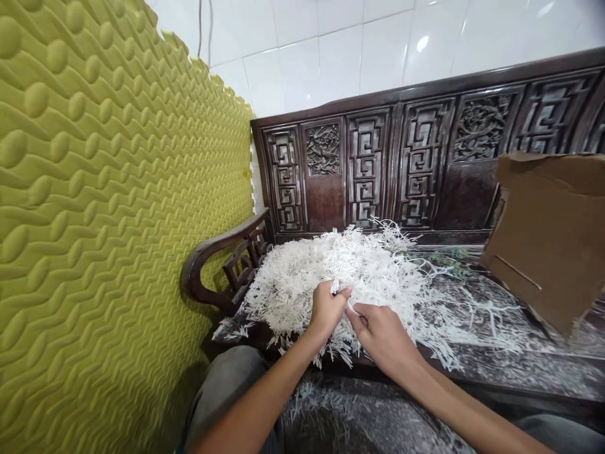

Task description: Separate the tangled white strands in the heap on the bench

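Observation:
A large heap of white plastic sprigs (302,265) lies on the seat of a dark carved bench. In front of the heap, my left hand (328,309) is closed on a small white sprig (335,287), whose tips stick out above the fingers. My right hand (380,328) is just beside it, thumb and forefinger pinched on a thin white stem (350,308) between the two hands. Whether both hands grip the same piece is hard to make out. Loose branched white stems (491,309) lie to the right of the heap.
The wooden bench (326,214) has a carved back and a curved armrest (208,265) on the left. Yellow foam matting (118,189) stands along the left side. A brown cardboard piece (548,233) is on the right. White bits (321,410) are scattered below the seat edge.

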Demonstrator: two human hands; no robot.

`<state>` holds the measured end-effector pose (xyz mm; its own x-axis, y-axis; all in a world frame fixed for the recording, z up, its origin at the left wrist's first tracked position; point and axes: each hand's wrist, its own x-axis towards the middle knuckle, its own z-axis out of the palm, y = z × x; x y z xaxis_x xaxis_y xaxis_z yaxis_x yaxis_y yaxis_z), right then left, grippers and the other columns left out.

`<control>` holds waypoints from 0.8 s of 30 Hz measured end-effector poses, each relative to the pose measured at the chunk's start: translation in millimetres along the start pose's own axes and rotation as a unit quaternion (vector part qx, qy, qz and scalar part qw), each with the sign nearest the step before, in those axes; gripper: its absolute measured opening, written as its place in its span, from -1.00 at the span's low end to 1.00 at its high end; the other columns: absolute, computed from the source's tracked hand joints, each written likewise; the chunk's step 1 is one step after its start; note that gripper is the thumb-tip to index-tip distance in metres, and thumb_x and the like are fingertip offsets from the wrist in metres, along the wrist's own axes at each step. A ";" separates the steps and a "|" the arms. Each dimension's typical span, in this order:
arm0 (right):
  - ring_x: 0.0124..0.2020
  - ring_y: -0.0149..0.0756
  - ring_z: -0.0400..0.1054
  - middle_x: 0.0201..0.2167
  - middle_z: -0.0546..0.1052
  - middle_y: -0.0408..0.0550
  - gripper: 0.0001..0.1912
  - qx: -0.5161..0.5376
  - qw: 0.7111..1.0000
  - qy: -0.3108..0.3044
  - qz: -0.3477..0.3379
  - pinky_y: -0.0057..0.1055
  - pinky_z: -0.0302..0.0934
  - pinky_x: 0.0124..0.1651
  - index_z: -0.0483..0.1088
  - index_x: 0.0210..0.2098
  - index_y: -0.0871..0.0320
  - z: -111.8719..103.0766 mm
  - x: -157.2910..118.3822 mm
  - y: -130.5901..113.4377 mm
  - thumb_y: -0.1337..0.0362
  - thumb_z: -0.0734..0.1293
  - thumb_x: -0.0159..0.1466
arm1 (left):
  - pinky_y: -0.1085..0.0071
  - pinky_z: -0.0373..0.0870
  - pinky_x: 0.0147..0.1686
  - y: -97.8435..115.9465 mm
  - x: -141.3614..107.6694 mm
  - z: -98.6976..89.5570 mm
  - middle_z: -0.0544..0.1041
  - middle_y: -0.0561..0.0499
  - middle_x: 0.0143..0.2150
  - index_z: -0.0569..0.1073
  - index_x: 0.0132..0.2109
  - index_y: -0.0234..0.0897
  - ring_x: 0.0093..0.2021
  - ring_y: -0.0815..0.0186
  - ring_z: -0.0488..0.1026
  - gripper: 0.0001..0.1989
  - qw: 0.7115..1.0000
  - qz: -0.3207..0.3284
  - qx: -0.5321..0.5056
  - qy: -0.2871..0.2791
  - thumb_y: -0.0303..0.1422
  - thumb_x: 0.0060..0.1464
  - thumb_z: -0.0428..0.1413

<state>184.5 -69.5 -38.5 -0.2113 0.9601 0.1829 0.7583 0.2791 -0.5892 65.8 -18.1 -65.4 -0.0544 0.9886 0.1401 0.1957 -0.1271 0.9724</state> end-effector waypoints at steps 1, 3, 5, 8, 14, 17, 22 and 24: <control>-0.62 -0.33 0.08 -0.68 0.29 -0.09 -0.64 0.018 1.000 -0.012 0.000 -0.38 -0.14 -0.48 0.16 -0.60 0.10 3.3 -5.7 -4.3 0.21 0.09 0.32 | 0.44 0.17 -0.45 0.6 3.8 -2.2 0.36 0.04 -0.54 0.38 -0.51 -0.36 -0.50 0.39 0.26 -0.81 1.000 -0.013 -0.009 0.019 -0.35 -0.02 0.15; -0.64 -0.36 0.09 -0.68 0.30 -0.10 -0.63 0.079 0.994 -0.072 -0.013 -0.40 -0.14 -0.52 0.19 -0.61 0.11 14.6 -24.7 -17.0 0.26 0.08 0.32 | 0.44 0.14 -0.49 3.2 16.8 -14.4 0.35 0.05 -0.55 0.40 -0.46 -0.35 -0.56 0.43 0.20 -0.85 0.994 -0.057 -0.038 0.085 -0.38 -0.01 0.14; -0.63 -0.40 0.13 -0.67 0.35 -0.11 -0.65 0.104 0.980 -0.147 -0.081 -0.42 -0.16 -0.53 0.24 -0.63 0.14 30.1 -48.4 -29.6 0.32 0.11 0.28 | 0.44 0.14 -0.51 7.0 33.0 -35.7 0.34 0.07 -0.54 0.40 -0.37 -0.36 -0.60 0.46 0.15 -0.88 0.981 -0.097 -0.069 0.156 -0.36 0.03 0.13; -0.70 -0.45 0.00 -0.74 0.32 -0.13 -0.75 0.038 0.968 -0.212 -0.130 -0.40 -0.27 -0.55 0.31 -0.68 0.15 47.3 -70.0 -32.8 0.34 0.26 0.12 | 0.46 0.22 -0.43 13.7 47.6 -69.1 0.39 0.04 -0.44 0.40 -0.32 -0.38 -0.53 0.48 0.23 -0.77 0.975 -0.089 -0.108 0.175 -0.28 -0.02 0.19; -0.56 -0.34 0.30 -0.26 0.56 0.01 -0.75 0.094 0.994 -0.044 -0.026 -0.37 0.09 -0.45 0.51 -0.17 0.07 15.8 -38.9 6.9 0.33 0.25 0.21 | 0.51 0.17 -0.40 31.0 23.6 -83.7 0.36 0.07 -0.47 0.45 -0.33 -0.39 -0.45 0.45 0.24 -0.58 0.989 0.016 -0.100 0.104 -0.09 -0.16 0.28; -0.51 -0.35 0.28 0.07 0.40 0.01 -0.48 0.096 0.994 0.046 -0.011 -0.29 0.19 -0.32 0.26 0.17 -0.02 -8.1 -23.2 8.4 0.12 0.32 0.22 | 0.52 0.12 -0.43 35.9 10.5 -77.8 0.27 0.10 -0.52 0.41 -0.41 -0.36 -0.47 0.45 0.19 -0.65 0.994 0.079 -0.049 0.052 -0.12 -0.01 0.20; -0.50 -0.36 0.26 -0.20 0.50 -0.05 -0.58 0.119 0.991 0.063 -0.004 -0.38 0.12 -0.38 0.38 -0.05 0.04 -14.0 -9.9 -3.8 -0.09 0.26 0.25 | 0.48 0.20 -0.35 43.8 -3.7 -66.5 0.39 0.05 -0.45 0.44 -0.38 -0.34 -0.40 0.38 0.31 -0.74 0.982 0.155 0.046 -0.101 -0.21 0.11 0.13; -0.52 -0.36 0.26 -0.40 0.49 -0.09 -0.63 0.126 0.992 0.033 -0.001 -0.40 0.07 -0.42 0.41 -0.23 0.09 -9.7 -4.8 -2.9 -0.05 0.18 0.31 | 0.44 0.26 -0.25 45.1 -9.6 -60.1 0.46 0.00 -0.37 0.48 -0.33 -0.33 -0.31 0.32 0.38 -0.78 0.968 0.176 0.063 -0.167 -0.24 0.13 0.10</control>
<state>189.3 -75.1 -30.0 -0.1651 0.9589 0.2310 0.5784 0.2838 -0.7648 16.3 -38.1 -11.7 0.3530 0.8592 0.3703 0.2632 -0.4710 0.8419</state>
